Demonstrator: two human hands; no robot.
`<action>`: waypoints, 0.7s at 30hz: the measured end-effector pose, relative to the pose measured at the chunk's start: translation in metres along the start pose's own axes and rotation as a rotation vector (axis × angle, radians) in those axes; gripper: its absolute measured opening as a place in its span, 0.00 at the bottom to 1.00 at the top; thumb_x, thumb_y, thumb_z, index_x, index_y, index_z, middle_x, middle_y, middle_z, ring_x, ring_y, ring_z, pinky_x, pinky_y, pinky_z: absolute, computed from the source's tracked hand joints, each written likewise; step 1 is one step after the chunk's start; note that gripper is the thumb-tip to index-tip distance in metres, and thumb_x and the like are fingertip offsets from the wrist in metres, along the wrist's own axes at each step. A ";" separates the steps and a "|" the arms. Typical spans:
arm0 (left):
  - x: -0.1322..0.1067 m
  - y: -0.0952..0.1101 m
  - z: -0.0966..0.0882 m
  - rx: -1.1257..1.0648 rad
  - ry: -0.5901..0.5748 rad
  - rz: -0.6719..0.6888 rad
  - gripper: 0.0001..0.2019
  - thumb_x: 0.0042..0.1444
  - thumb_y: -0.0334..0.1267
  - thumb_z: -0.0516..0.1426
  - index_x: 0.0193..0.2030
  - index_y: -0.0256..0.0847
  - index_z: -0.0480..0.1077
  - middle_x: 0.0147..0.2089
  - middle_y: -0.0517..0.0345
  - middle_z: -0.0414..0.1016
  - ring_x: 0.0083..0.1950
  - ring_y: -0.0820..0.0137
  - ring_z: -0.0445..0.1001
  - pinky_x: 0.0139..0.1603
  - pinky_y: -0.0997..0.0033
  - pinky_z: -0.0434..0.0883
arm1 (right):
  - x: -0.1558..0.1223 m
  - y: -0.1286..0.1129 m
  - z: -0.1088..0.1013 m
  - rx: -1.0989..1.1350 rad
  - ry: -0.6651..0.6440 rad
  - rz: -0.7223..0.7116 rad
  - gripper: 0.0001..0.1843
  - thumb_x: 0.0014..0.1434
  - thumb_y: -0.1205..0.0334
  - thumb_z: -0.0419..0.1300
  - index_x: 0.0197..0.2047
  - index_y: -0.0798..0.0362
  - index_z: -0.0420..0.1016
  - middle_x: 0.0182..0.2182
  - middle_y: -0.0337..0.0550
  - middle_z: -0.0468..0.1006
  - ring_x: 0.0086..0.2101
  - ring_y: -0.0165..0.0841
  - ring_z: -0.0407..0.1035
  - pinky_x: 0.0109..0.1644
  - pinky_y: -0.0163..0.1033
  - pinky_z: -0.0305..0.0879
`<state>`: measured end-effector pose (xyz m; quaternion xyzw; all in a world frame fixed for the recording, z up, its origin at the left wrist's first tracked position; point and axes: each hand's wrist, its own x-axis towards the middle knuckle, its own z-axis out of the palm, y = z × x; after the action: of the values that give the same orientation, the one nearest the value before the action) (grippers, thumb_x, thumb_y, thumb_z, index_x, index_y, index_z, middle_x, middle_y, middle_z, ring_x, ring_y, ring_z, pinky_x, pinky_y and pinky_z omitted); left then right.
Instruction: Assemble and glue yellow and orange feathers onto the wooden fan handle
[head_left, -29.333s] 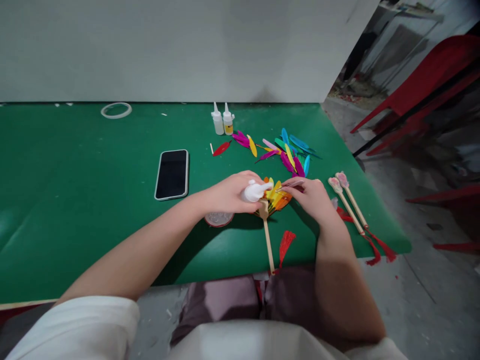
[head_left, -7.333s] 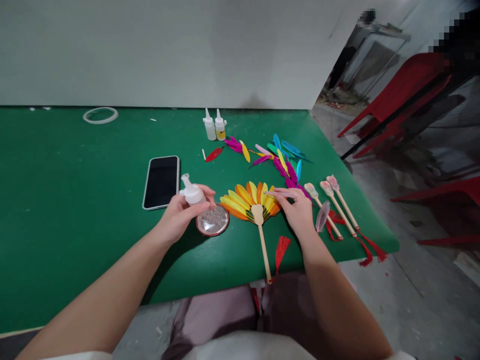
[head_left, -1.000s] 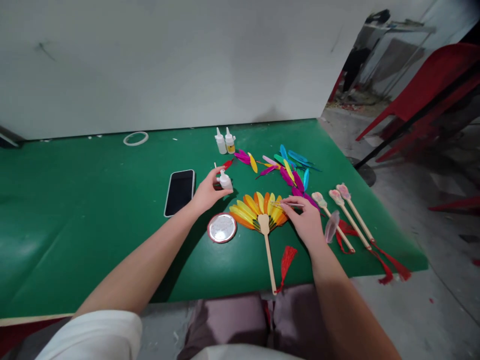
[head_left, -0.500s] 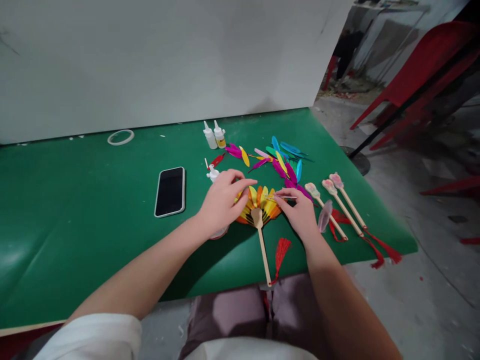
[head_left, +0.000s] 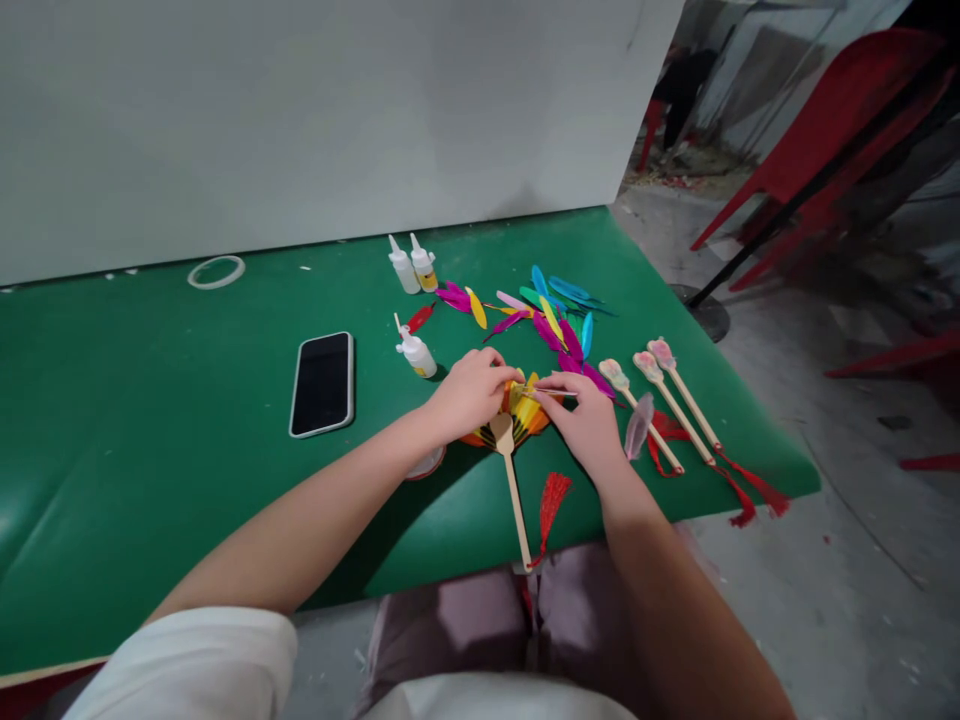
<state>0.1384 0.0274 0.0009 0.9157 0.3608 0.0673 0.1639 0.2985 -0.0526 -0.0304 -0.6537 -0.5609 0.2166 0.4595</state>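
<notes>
A feather fan with yellow and orange feathers (head_left: 531, 416) lies on the green tabletop, its wooden handle (head_left: 516, 500) pointing toward me and a red tassel (head_left: 554, 505) hanging from the end. My left hand (head_left: 471, 392) is closed at the fan's upper left edge, fingertips pinching a feather there. From the right, my right hand (head_left: 589, 420) grips a pair of thin metal tweezers (head_left: 564, 393), whose tips reach the feathers near my left fingers. The tips' exact hold is too small to see. My left hand covers part of the fan.
Beyond my left hand stands a white glue bottle (head_left: 417, 355); two more bottles (head_left: 405, 270) are farther back. Loose coloured feathers (head_left: 551, 315) spread behind the fan. Several tasselled wooden sticks (head_left: 682, 400) lie right, a phone (head_left: 322, 385) left. A round dish (head_left: 427, 463) is under my left wrist.
My left hand has moved from hovering open over the fan to pinching at its upper edge. My right hand stays at the feathers with the tweezers. The view has shifted slightly.
</notes>
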 end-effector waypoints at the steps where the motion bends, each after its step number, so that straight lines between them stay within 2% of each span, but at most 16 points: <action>1: 0.000 0.000 0.001 0.000 -0.005 0.003 0.20 0.56 0.29 0.44 0.47 0.43 0.73 0.44 0.50 0.67 0.46 0.63 0.64 0.48 0.59 0.63 | 0.000 0.000 0.000 -0.001 0.001 0.002 0.07 0.51 0.59 0.61 0.34 0.50 0.77 0.36 0.43 0.78 0.45 0.37 0.69 0.52 0.44 0.62; 15: 0.000 -0.003 0.005 0.036 -0.043 -0.030 0.19 0.56 0.31 0.45 0.47 0.45 0.73 0.43 0.51 0.68 0.43 0.62 0.64 0.45 0.59 0.62 | 0.000 -0.002 -0.001 -0.013 0.008 -0.012 0.07 0.51 0.59 0.60 0.34 0.48 0.77 0.36 0.42 0.79 0.44 0.38 0.69 0.51 0.47 0.63; 21: 0.000 -0.004 0.005 0.049 -0.040 -0.030 0.19 0.55 0.32 0.45 0.46 0.45 0.74 0.43 0.50 0.69 0.43 0.62 0.64 0.45 0.59 0.62 | -0.001 -0.002 -0.001 -0.013 0.017 -0.018 0.07 0.51 0.59 0.60 0.34 0.49 0.76 0.35 0.42 0.79 0.43 0.37 0.69 0.50 0.44 0.64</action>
<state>0.1368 0.0286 -0.0054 0.9150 0.3728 0.0376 0.1496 0.2981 -0.0536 -0.0284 -0.6534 -0.5643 0.2029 0.4620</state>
